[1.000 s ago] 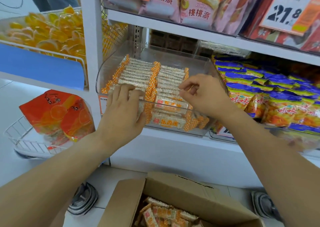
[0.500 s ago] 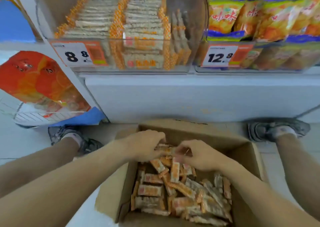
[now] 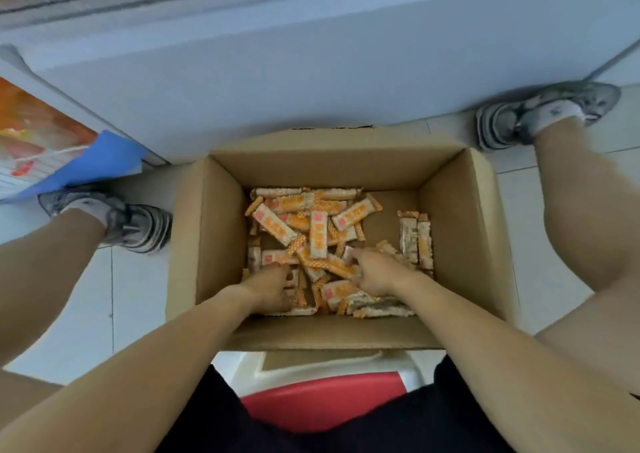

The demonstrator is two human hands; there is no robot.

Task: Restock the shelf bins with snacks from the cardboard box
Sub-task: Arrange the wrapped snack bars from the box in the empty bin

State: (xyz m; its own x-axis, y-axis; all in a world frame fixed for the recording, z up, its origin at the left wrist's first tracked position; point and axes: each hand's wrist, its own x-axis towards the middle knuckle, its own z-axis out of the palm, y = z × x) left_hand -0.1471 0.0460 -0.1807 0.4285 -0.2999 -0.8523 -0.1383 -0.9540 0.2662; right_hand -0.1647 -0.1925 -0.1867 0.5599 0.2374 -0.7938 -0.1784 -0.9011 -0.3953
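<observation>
Both hands, the left hand [image 3: 268,284] and the right hand [image 3: 375,272], lie on the orange-and-white wrapped snack bars [image 3: 311,231] inside the brown cardboard box [image 3: 221,231]. Whether their fingers grip any cannot be told. Bare box floor shows past the right hand.

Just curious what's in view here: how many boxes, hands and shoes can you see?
Box: 1
Hands, left and right, both in the box among the snack bars: 2
Shoes: 2
Total: 5

No text can be read. The snack bars [image 3: 318,234] in the box [image 3: 221,231] carry pink and orange label patches, too blurred to make out, and the orange packet [image 3: 31,130] at the left edge shows only smeared red marks.
</observation>
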